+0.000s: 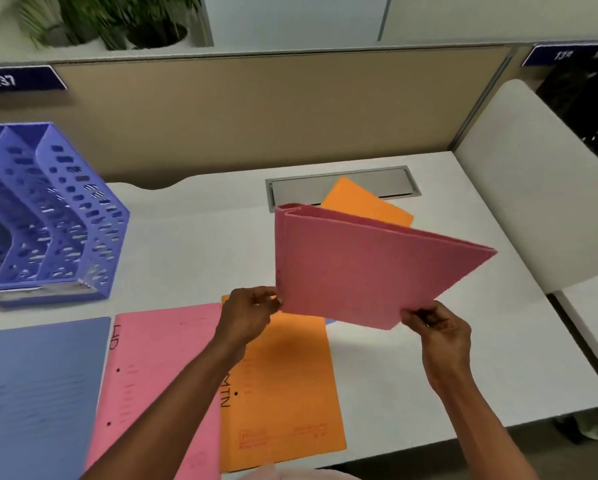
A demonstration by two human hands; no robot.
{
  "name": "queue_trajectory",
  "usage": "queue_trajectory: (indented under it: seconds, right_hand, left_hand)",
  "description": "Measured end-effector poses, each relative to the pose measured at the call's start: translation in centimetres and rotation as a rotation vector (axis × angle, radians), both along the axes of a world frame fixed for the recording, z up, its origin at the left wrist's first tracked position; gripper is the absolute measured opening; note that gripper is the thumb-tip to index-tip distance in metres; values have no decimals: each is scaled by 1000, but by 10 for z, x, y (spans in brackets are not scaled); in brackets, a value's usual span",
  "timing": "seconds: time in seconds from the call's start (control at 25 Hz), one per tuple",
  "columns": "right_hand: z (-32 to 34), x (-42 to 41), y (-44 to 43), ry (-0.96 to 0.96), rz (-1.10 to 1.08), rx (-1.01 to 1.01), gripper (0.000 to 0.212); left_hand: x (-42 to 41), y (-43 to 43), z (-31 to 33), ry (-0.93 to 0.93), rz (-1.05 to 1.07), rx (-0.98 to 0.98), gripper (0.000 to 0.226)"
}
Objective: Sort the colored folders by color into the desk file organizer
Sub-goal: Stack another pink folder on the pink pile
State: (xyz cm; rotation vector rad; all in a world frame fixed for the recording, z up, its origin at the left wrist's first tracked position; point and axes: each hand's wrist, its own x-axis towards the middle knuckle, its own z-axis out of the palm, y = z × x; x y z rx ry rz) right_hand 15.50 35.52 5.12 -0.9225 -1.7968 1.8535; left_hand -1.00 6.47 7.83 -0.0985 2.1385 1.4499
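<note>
Gripping light, stiff pink folder [363, 271] by lower corners, left hand [247, 315] and right hand [436, 329] both pinching closed, avoiding bending.

You face a white bench [193, 237] with a metal cable hatch [377, 180] set in it. Behind the hatch stands a tan partition [256, 112]; plants [110, 22] sit beyond it, number plates [20, 79] along its top.
</note>
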Motion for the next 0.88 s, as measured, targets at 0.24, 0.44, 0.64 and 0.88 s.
queue_trajectory:
  seconds: [0.24,0.44,0.64,0.88]
  right_hand:
    - [5,-14,-13,135,242,87,32]
    - [7,-23,-14,224,348,87,17]
    - [2,-33,-17,166,317,43,24]
    - [-18,-40,-50,-15,163,-301,41]
  left_hand:
    - [15,-53,16,-406,443,534,42]
    - [10,-84,12,-416,103,547,53]
    - [17,-91,3,-220,118,396,52]
    - [34,-80,7,52,307,199,38]
